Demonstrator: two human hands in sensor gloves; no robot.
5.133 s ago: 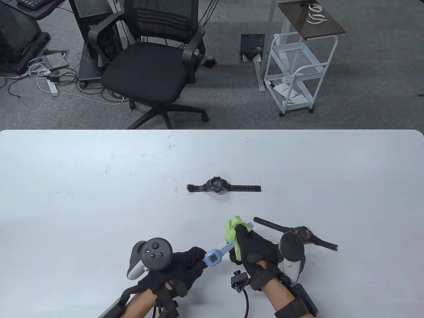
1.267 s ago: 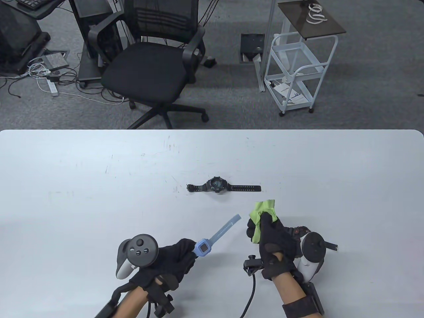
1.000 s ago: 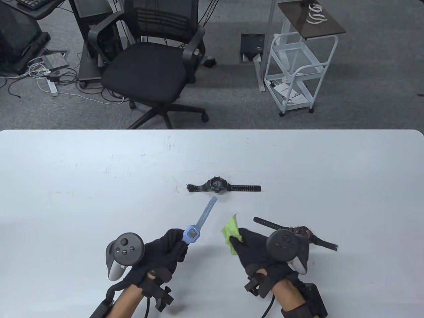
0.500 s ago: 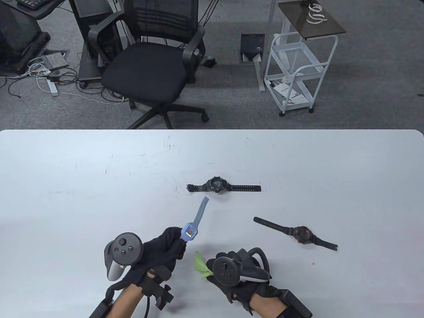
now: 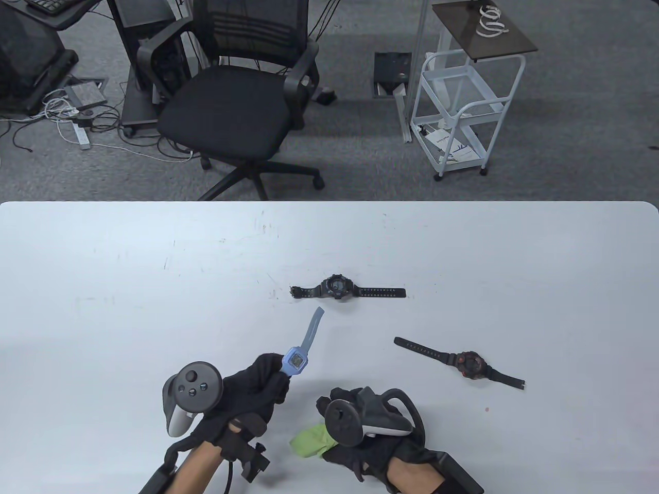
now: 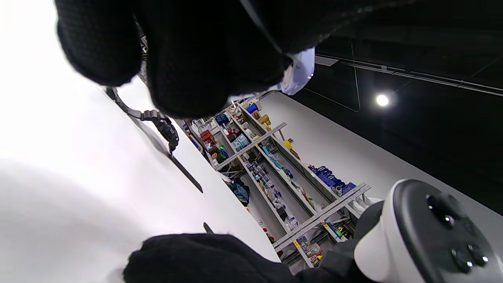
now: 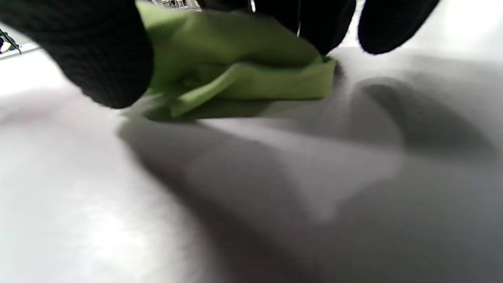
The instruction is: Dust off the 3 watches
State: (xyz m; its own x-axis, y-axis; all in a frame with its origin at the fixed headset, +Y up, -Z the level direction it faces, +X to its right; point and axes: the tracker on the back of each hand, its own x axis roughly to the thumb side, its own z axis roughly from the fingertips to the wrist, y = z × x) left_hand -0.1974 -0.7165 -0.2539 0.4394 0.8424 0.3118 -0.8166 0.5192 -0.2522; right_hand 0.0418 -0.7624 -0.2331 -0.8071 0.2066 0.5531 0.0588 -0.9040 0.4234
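Gripping pale-blue, square-faced watch (image 5: 297, 358), left hand (image 5: 252, 393)

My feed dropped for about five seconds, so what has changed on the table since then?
The right hand left the pale blue watch's strap, drew back toward the near edge and lowered the green cloth onto the white table, still holding it. The left hand kept its grip on the blue watch, swinging it to point further away. The black watch and black-and-red watch stayed put.
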